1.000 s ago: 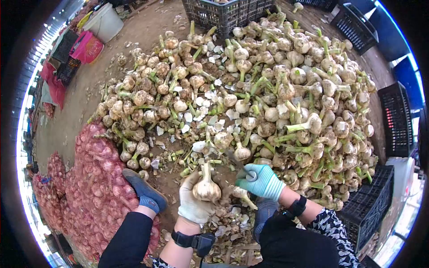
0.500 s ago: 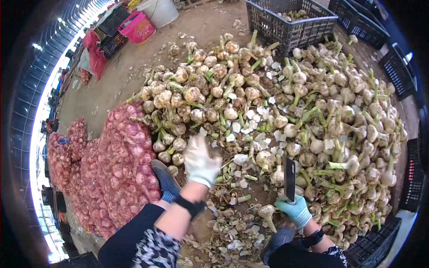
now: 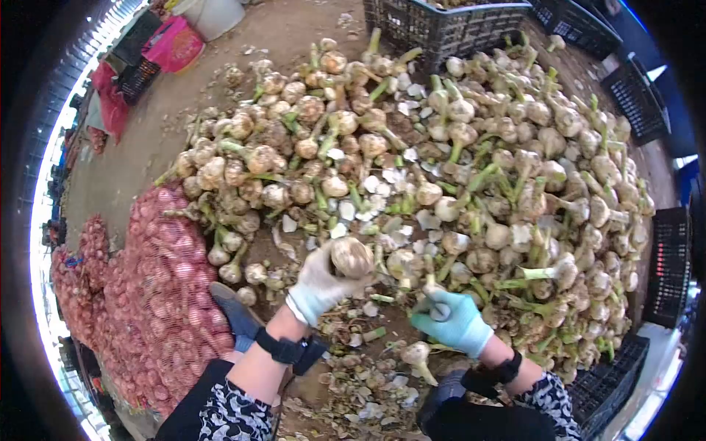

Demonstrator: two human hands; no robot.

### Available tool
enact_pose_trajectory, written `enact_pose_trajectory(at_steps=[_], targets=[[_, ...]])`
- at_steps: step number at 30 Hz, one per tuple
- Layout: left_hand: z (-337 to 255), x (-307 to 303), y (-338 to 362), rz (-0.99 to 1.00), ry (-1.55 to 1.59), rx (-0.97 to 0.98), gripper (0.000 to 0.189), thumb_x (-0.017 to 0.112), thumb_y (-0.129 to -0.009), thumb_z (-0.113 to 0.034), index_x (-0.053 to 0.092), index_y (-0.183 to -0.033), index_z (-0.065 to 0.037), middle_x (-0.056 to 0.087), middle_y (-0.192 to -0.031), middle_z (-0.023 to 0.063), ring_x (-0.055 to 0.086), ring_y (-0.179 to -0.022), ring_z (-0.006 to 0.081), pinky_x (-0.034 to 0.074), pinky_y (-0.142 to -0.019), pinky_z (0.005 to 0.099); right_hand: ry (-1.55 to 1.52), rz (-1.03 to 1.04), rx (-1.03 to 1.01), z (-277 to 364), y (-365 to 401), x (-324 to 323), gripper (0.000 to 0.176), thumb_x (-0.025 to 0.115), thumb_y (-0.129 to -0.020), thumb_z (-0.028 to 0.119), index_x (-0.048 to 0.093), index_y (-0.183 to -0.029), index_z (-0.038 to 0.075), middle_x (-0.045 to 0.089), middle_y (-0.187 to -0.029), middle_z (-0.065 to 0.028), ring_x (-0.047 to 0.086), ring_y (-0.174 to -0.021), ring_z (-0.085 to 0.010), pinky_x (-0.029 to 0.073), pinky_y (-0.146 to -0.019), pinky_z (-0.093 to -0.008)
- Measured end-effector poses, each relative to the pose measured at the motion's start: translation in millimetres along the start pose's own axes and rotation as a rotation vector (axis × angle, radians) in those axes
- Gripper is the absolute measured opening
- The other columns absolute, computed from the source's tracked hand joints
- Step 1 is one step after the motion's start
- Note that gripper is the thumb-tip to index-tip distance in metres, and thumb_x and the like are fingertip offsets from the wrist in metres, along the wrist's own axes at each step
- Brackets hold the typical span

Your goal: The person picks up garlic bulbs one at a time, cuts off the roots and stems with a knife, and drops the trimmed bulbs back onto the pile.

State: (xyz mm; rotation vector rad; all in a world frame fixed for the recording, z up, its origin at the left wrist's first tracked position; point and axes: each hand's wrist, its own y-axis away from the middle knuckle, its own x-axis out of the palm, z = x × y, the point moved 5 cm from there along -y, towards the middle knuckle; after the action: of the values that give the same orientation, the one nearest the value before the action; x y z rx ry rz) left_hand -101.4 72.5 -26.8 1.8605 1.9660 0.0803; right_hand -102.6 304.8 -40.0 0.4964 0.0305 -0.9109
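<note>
My left hand (image 3: 323,283), in a whitish glove, is closed around a garlic bulb (image 3: 351,257) and holds it up over the trimmings. Across from it, my right hand (image 3: 454,323) wears a pale green glove and grips the knife, whose grey handle end (image 3: 440,312) pokes out of the fist. The blade is foreshortened and hardly shows. A single garlic bulb with a stalk (image 3: 416,354) lies just below my right hand. Around both hands spreads a large heap of garlic (image 3: 544,191) with green stems, scattered with white cut pieces (image 3: 347,211).
Pink mesh sacks full of garlic (image 3: 158,294) stand along my left leg. Black plastic crates (image 3: 441,33) line the back and right side. A pink bucket (image 3: 175,45) and a white bucket (image 3: 209,16) are at the far left. Dry peelings (image 3: 368,389) cover the ground between my feet.
My left hand has gone from blurred motion to holding a garlic bulb upright. My right hand has risen and moved left, turning the knife so its upright blade no longer shows. The view has shifted.
</note>
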Motion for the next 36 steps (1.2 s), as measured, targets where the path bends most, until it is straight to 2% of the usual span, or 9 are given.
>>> enact_pose_trajectory(at_steps=[3,7,14,17,21,24,25,27,36], targets=[[-20.6,45.0,5.3,0.314,-0.460,0.632,0.057,0.081,-0.062,-0.020,0.054,-0.109,-0.004,0.063,-0.100,0.0090,0.061,-0.092,0.0157,0.049,-0.084,0.0289,0.276,-0.052,-0.281,34.8,-9.2,-3.7,0.020,0.068,-0.071,0.024,0.061,-0.079,0.007,0.059,-0.067,-0.0134,0.060,-0.063,-0.0332,0.047,-0.057,-0.0385],[10.1,54.6,24.5,0.164,0.603,-0.090,0.061,0.077,-0.068,-0.017,0.045,-0.118,-0.001,0.060,-0.104,0.0105,0.059,-0.099,0.0179,0.050,-0.084,0.0298,0.603,-0.060,-0.359,47.0,-6.6,-16.7,0.012,0.065,-0.066,0.013,0.056,-0.072,0.008,0.056,-0.063,-0.0111,0.057,-0.059,-0.0326,0.046,-0.054,-0.0390],[-19.6,53.5,25.2,0.009,-0.283,0.412,0.055,0.076,-0.068,-0.017,0.048,-0.111,0.000,0.059,-0.097,0.0107,0.061,-0.082,0.0172,0.051,-0.074,0.0283,0.628,-0.015,-0.373,51.6,2.7,-18.2,0.013,0.061,-0.065,0.011,0.053,-0.074,0.008,0.055,-0.066,-0.0125,0.057,-0.062,-0.0337,0.046,-0.055,-0.0415],[-21.1,62.7,39.1,0.049,0.620,-0.240,0.053,0.078,-0.063,-0.018,0.051,-0.106,-0.001,0.060,-0.092,0.0096,0.061,-0.075,0.0171,0.050,-0.067,0.0263,0.632,-0.033,-0.306,41.4,1.9,-24.5,0.011,0.061,-0.068,0.013,0.055,-0.075,0.007,0.057,-0.065,-0.0148,0.059,-0.063,-0.0363,0.047,-0.056,-0.0424],[-69.4,65.3,47.0,0.137,-0.121,0.444,0.039,0.069,-0.063,-0.003,0.053,-0.098,-0.007,0.060,-0.076,0.0006,0.060,-0.067,0.0095,0.049,-0.062,0.0235,0.642,-0.274,-0.016,1.8,-0.5,-54.6,0.014,0.062,-0.076,0.015,0.064,-0.086,0.006,0.062,-0.066,-0.0148,0.062,-0.058,-0.0275,0.049,-0.054,-0.0373],[-31.4,58.5,25.2,-0.171,0.777,-0.304,0.023,0.061,-0.074,-0.014,0.054,-0.095,-0.008,0.047,-0.061,-0.0032,0.050,-0.053,0.0101,0.042,-0.051,0.0250,-0.148,-0.211,0.046,-3.4,1.1,-27.8,0.013,0.071,-0.075,0.011,0.064,-0.082,0.003,0.061,-0.069,-0.0001,0.053,-0.064,-0.0051,0.046,-0.056,-0.0241],[-36.4,61.3,13.7,0.065,1.126,-0.256,0.027,0.060,-0.078,-0.029,0.055,-0.094,-0.007,0.051,-0.062,0.0008,0.053,-0.057,0.0150,0.045,-0.055,0.0287,-0.232,-0.156,0.110,-2.7,-0.1,-20.4,0.012,0.070,-0.077,0.011,0.065,-0.083,0.003,0.062,-0.071,-0.0002,0.055,-0.065,-0.0060,0.047,-0.059,-0.0244],[-31.2,65.5,2.3,-0.323,1.497,-0.272,0.035,0.060,-0.078,-0.039,0.057,-0.091,-0.006,0.057,-0.066,0.0063,0.056,-0.061,0.0229,0.047,-0.062,0.0350,-0.293,-0.108,0.048,0.2,3.3,3.0,0.017,0.069,-0.077,0.015,0.064,-0.087,0.003,0.063,-0.069,-0.0017,0.053,-0.062,-0.0053,0.046,-0.059,-0.0227],[-16.2,68.2,3.3,-0.334,1.714,-0.113,0.032,0.061,-0.077,-0.040,0.061,-0.087,-0.009,0.061,-0.079,0.0096,0.057,-0.072,0.0276,0.046,-0.074,0.0411,-0.366,-0.135,0.140,-21.6,0.5,55.7,0.020,0.069,-0.078,0.016,0.061,-0.091,0.003,0.060,-0.067,-0.0029,0.049,-0.061,-0.0058,0.045,-0.057,-0.0236]])
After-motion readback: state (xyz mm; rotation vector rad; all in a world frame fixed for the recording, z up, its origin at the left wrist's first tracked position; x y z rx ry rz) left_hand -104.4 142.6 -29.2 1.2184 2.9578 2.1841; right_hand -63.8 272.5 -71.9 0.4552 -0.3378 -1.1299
